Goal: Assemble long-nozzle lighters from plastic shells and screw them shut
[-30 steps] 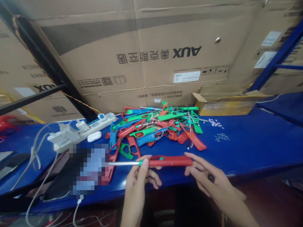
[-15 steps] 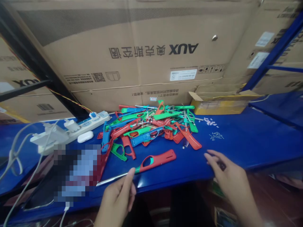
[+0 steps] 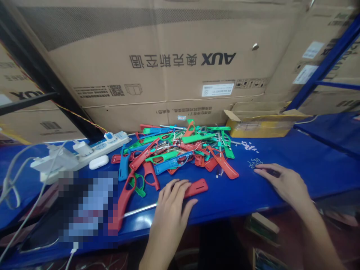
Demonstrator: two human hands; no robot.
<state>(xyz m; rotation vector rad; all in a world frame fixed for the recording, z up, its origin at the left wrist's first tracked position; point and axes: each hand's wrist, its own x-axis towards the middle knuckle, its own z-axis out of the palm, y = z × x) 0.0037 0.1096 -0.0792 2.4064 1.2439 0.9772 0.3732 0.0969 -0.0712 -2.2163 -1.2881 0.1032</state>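
My left hand (image 3: 171, 212) lies over a red gas lighter (image 3: 199, 187), its fingers along the far edge and its thumb near the close edge. The lighter's metal tube (image 3: 140, 210) points left, and the hand covers its trigger part. On the right, my right hand (image 3: 284, 183) has thumb and forefinger together at the edge of a small heap of thin metal screws or pins (image 3: 254, 162). Something dark sits inside that hand, too hidden to name. A pile of red, green and blue lighter shells (image 3: 174, 157) lies behind my left hand.
Small pale pieces (image 3: 249, 146) lie near an open yellow carton (image 3: 258, 129). A power strip (image 3: 92, 155), a white earphone case (image 3: 98, 162), cables and a blurred dark device (image 3: 90, 210) occupy the left. Large cardboard boxes (image 3: 174, 82) stand behind the blue table (image 3: 225, 210).
My left hand has moved right from the lighter's tube onto its red handle. My right hand has gone up and right to the heap of small metal pieces, its fingertips closing together.
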